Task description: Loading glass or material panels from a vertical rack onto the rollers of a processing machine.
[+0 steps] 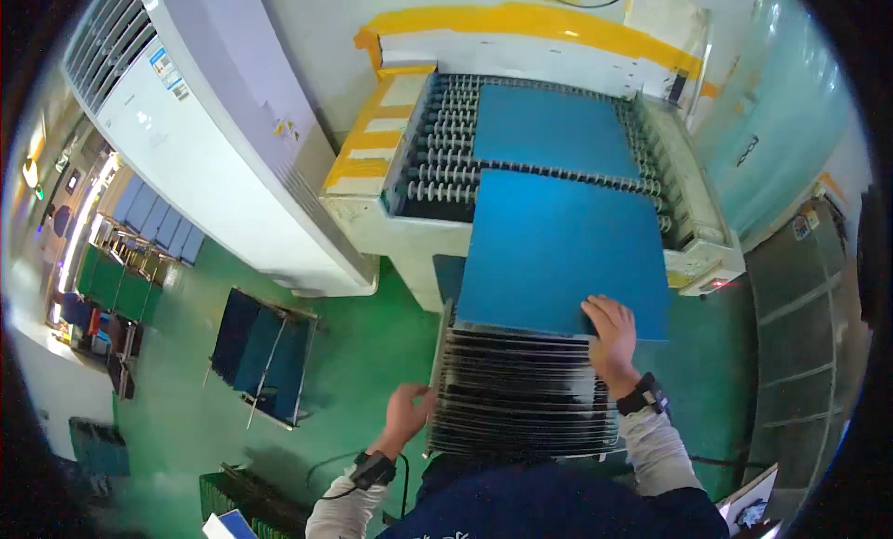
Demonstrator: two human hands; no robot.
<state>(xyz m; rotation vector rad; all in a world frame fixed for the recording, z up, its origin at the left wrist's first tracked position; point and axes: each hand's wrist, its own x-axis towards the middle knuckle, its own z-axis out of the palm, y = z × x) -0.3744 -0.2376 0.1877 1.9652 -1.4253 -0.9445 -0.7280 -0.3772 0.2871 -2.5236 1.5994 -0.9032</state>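
A large blue panel reaches from the roller conveyor toward me, its near edge over a rack. My right hand rests on this panel near its close right corner, fingers stretched out on the top face; the thumb's place is unclear. At the rack's left side is my left hand, empty, its fingers loosely bent and apart. Whether it touches the rack frame I cannot tell. Thin dark panels stand in close rows in the rack. Farther along the rollers lies a second blue panel.
Left of the conveyor stands a tall white cabinet unit with vents. A rack of dark panels stands on the green floor. Clear plastic sheeting hangs at the right, above a grey panelled surface.
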